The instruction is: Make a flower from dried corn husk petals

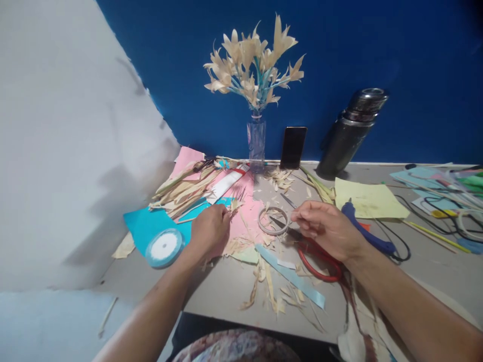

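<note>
My left hand (210, 229) is closed in a fist over pink paper (247, 221) and blue paper (139, 229); whatever its fingers hold is hidden. Left of that wrist lies a spool of light blue ribbon (165, 247). My right hand (326, 229) has its thumb and fingers drawn together in a pinch, and anything between them is too small to make out. Just left of its fingertips rests a tape roll (273, 221). Beneath the right hand lie red-handled scissors (320, 271). A strip of light blue ribbon (290, 276) stretches across the table between my hands.
Dried husk flowers (252, 63) stand in a clear bottle (256, 143) by the wall, beside a phone (293, 147) and a dark thermos (350, 136). Husk strips (188, 188) lie at left. A blue glue gun (368, 234) and yellow paper (368, 197) are at right.
</note>
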`<state>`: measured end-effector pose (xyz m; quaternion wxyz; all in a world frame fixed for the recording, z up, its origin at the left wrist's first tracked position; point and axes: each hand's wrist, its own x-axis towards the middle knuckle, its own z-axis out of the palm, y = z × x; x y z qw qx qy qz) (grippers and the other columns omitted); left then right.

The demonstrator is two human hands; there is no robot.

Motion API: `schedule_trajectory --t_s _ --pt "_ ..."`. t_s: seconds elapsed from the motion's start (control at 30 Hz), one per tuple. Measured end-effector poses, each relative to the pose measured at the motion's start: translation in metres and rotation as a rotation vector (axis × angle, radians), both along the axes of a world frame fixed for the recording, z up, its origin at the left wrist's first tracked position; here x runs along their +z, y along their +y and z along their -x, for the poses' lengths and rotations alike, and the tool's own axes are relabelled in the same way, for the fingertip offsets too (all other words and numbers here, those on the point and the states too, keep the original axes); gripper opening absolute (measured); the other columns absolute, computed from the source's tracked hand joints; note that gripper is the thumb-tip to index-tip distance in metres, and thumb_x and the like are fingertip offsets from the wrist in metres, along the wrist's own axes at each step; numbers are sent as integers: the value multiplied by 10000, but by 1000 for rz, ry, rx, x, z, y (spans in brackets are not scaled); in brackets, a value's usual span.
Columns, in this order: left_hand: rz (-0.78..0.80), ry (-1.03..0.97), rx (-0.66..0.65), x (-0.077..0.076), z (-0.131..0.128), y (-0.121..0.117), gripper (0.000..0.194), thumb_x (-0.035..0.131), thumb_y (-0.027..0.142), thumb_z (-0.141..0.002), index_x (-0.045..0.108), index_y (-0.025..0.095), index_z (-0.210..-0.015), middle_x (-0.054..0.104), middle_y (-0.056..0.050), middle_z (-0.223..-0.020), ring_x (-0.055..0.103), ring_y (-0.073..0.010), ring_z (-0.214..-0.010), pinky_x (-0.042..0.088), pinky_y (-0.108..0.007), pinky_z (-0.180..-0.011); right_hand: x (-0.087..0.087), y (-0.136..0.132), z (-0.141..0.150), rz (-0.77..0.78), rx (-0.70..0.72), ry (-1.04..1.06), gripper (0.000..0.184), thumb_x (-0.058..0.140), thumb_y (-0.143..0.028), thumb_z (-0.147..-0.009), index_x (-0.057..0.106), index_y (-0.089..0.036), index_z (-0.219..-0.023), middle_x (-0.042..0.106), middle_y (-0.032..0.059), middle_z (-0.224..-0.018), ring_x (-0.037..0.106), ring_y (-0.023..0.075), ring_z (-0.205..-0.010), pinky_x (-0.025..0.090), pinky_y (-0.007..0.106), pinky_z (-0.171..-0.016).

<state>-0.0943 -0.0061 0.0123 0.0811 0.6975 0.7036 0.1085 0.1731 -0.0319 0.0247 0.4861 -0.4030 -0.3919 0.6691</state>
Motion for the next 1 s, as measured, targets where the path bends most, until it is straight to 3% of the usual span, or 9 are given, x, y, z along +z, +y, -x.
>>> schedule_trajectory --t_s 0.17,0.3,0.4,0.57,0.63,0.77,0.9,1.0 --pt "-79 -74 48 -2 7 5 207 431 264 -890 568 211 -745 659 -74 -785 573 -227 -728 294 -310 -597 0 0 -1 -1 14 5 117 761 -248 -682 707 -150 -649 671 63 -719 389 91 -569 210 229 -467" --pt "-218 -302 47 4 13 9 186 497 289 -867 553 204 -712 623 -38 -731 556 -202 -725 360 -305 -657 0 0 0 2 22 0 117 763 -255 -688 715 -153 -656 668 62 -721 390 95 -575 221 227 -466" --pt "-261 -600 35 9 12 7 187 543 301 -850 571 194 -699 577 -3 -647 518 -160 -642 389 -286 -647 -1 1 0 23 30 19 131 772 -255 -689 703 -153 -644 683 67 -749 398 94 -582 224 221 -466" --pt "-45 -1278 3 14 -7 -7 233 669 377 -800 576 173 -735 567 12 -645 514 -111 -571 404 -240 -558 -4 -2 4 39 140 83 148 784 -251 -712 696 -146 -656 704 74 -791 382 78 -564 217 215 -475" --pt "-28 -1405 2 14 -20 -15 238 713 368 -780 587 169 -752 567 18 -652 521 -100 -581 416 -223 -562 -4 -5 6 47 213 122 157 793 -247 -717 689 -142 -664 725 91 -881 376 61 -546 233 217 -485" --pt "-4 -1383 -89 12 -45 -32 216 677 350 -837 599 171 -743 550 28 -616 479 -90 -539 398 -215 -521 -4 -11 11 28 273 213 164 814 -240 -708 691 -137 -677 716 116 -1058 479 60 -583 277 207 -501" --pt "-81 -1273 -170 11 -63 -43 190 659 296 -850 617 163 -720 566 16 -607 503 -100 -562 402 -224 -550 -7 -12 12 -16 211 264 155 813 -280 -727 717 -159 -719 696 58 -731 563 111 -631 330 199 -515" --pt "-71 -1260 -191 11 -68 -45 164 654 269 -850 636 162 -727 593 8 -621 534 -108 -589 420 -225 -577 -8 -10 9 -59 202 291 144 805 -272 -742 715 -162 -723 685 51 -713 569 115 -652 350 197 -521"
